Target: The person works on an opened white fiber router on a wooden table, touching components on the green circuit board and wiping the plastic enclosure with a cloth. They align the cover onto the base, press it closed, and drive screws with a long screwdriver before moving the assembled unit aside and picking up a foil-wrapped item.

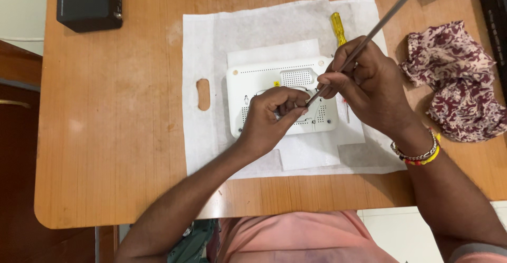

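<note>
A wooden table [116, 136] with rounded corners fills most of the view; on it lies a white non-woven bag [211, 46] spread flat, with an oval handle slot cut near its left edge; a smaller white sheet [309, 157] lies on top of the bag, under the work.

In the middle of that sheet sits a white plastic router casing [264, 78], underside up; it is a rounded rectangle, with rows of fine vent dots along its far edge, a denser mesh-like vent patch near the middle, a small yellow mark beside that patch, and dark screw holes at the corners that show; its near half is mostly hidden by the hands.

At the table's right edge lies a crumpled maroon-and-white patterned cloth [454, 78], well apart from the casing; a black box-shaped device [88, 1] stands at the far left corner.

The left hand [272, 118] rests on the casing's near half, fingers curled tight against its surface, pinching something too small to make out; the right hand [367, 81] is closed around a long thin metal rod [391, 12], which slants from the upper right down to a tip that meets the casing just beside the left fingertips; the right wrist wears beaded bracelets [420, 155] in silver, red and yellow.

A yellow-handled screwdriver [338, 26] lies on the bag just beyond the right hand, partly hidden by it.
</note>
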